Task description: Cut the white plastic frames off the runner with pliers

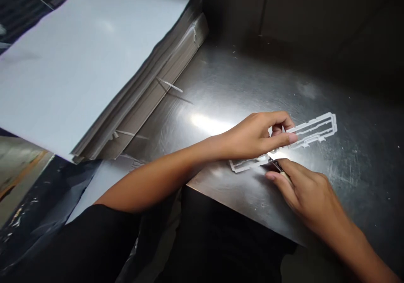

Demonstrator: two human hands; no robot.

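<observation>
Over the shiny metal counter, near its front edge, my left hand pinches a thin white frame between thumb and fingers. The frame extends on both sides of this hand, and its middle is partly hidden. My right hand grips a small tool with dark tip and pale handle; the tip is at the frame, but whether it touches I cannot tell. To the left lies a thick stack, white on top.
</observation>
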